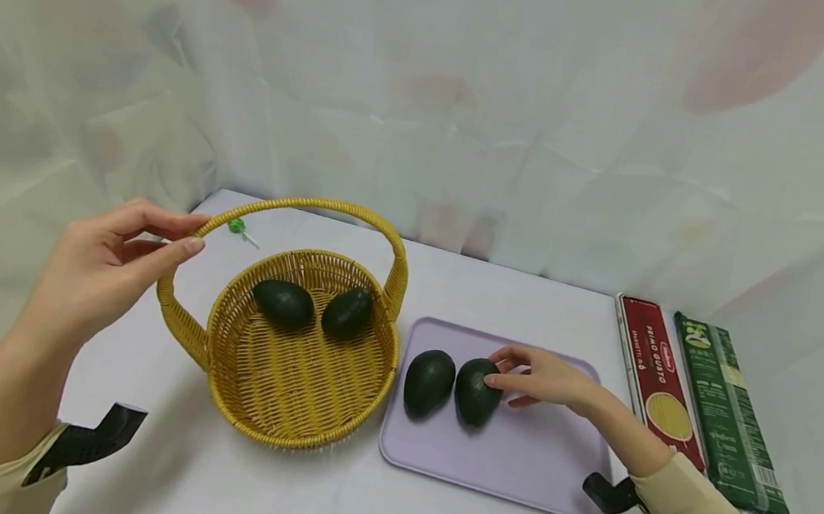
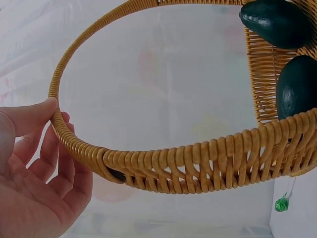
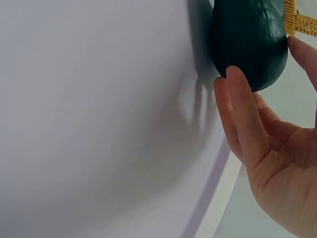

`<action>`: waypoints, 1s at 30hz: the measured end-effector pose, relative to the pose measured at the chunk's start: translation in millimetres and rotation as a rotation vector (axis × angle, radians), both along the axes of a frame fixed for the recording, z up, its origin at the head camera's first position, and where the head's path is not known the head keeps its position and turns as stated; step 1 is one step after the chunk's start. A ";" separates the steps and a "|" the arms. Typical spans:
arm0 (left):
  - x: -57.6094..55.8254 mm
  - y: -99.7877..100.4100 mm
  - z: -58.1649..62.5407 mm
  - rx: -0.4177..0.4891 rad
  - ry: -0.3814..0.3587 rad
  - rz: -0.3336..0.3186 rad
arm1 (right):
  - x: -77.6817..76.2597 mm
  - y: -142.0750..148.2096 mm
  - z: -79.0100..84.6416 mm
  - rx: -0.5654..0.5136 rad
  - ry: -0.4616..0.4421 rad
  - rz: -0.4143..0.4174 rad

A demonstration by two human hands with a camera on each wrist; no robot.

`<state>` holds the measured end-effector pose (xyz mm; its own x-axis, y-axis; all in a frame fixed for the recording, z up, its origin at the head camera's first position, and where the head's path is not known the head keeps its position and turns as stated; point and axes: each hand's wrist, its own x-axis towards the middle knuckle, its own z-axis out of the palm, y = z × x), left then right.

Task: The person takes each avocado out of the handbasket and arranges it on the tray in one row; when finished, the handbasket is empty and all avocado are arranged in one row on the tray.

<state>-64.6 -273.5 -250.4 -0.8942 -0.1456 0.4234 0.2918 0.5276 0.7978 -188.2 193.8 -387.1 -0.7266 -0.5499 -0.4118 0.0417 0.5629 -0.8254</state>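
Note:
My left hand (image 1: 105, 267) pinches the arched handle (image 2: 67, 134) of a yellow woven basket (image 1: 295, 437) between thumb and fingers, at the handle's left side. Two dark green avocados, a left one (image 1: 283, 304) and a right one (image 1: 347, 314), lie inside the basket toward its far side. On the lilac tray (image 1: 534, 462), to the right, sit two more avocados side by side. My right hand (image 1: 546, 377) has its thumb and fingers on opposite sides of the right-hand avocado (image 3: 250, 42). The other avocado (image 1: 429, 383) lies just left of it, untouched.
A red spaghetti package (image 1: 659, 375) and a green package (image 1: 734, 425) lie right of the tray. Behind the basket is a small green lollipop (image 1: 238, 225) on the white table (image 1: 326, 499). A patterned curtain (image 1: 515, 134) hangs along the far edge.

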 end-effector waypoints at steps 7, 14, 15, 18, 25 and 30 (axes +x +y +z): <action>-0.1 0.3 -0.3 0.000 0.003 -0.011 | -0.7 1.5 0.4 -0.001 0.003 0.009; 0.5 0.1 0.6 0.004 0.000 -0.016 | 1.6 2.2 1.8 -0.039 -0.015 0.030; 0.7 -0.1 0.8 0.007 -0.002 -0.016 | 1.9 2.2 2.1 -0.043 -0.017 0.034; 0.7 -0.1 1.0 0.015 -0.003 -0.021 | 2.4 2.6 2.2 -0.052 -0.019 0.044; 0.3 0.2 0.8 0.043 0.006 -0.042 | 2.4 3.3 0.2 -0.068 -0.029 0.046; -0.1 0.0 0.4 0.046 0.011 -0.045 | 3.0 1.8 -1.2 -0.074 -0.042 0.051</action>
<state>-64.7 -273.5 -250.0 -0.8955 -0.1254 0.4270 0.3232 0.4764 0.8177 -185.2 195.6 -388.3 -0.6798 -0.6158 -0.3983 0.0498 0.5031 -0.8628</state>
